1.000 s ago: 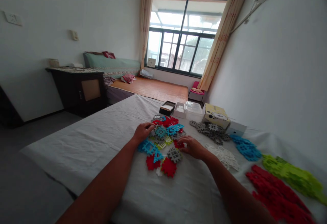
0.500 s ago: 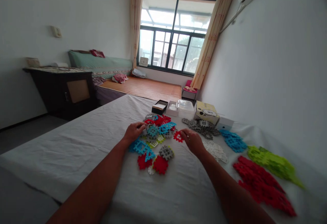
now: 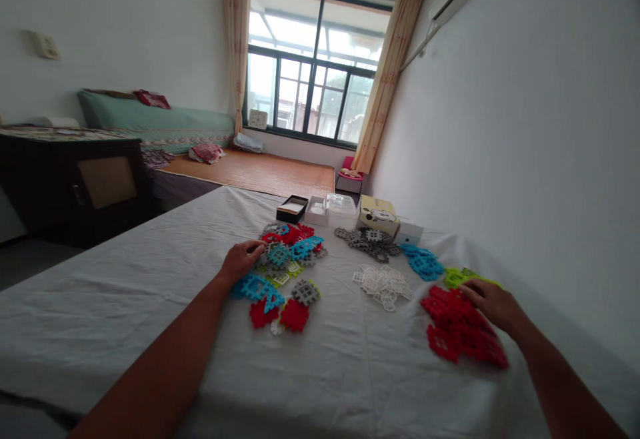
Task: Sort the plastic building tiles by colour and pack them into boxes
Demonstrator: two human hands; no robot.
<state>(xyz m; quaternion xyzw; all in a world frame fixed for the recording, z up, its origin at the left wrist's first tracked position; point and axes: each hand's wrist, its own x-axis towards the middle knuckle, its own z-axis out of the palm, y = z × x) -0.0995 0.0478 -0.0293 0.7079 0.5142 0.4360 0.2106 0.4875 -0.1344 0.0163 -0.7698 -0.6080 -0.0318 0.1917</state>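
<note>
My left hand (image 3: pixel 243 260) rests at the left edge of a mixed pile, its fingers stretched onto interlocking plastic tiles. A teal tile (image 3: pixel 279 254), blue tiles (image 3: pixel 254 286), a grey tile (image 3: pixel 305 291) and red tiles (image 3: pixel 295 315) lie in that pile. Far to the right, my right hand (image 3: pixel 493 300) is over the upper edge of a red tile pile (image 3: pixel 463 332), fingers stretched out and slightly blurred. No separate tile shows in it. Just behind that hand are lime-green tiles (image 3: pixel 463 275), partly covered by it.
White tiles (image 3: pixel 384 285), dark grey tiles (image 3: pixel 367 242) and blue tiles (image 3: pixel 423 262) form separate piles. Behind them stand a black box (image 3: pixel 293 209), a clear container (image 3: pixel 342 212) and a yellow box (image 3: pixel 379 215). A pale cloth (image 3: pixel 350 379) covers the table; a wall rises at the right.
My right hand has moved right, from beside the mixed pile to the red pile; the red tile it held no longer shows separately. My left hand stays by the mixed pile. The view has turned right.
</note>
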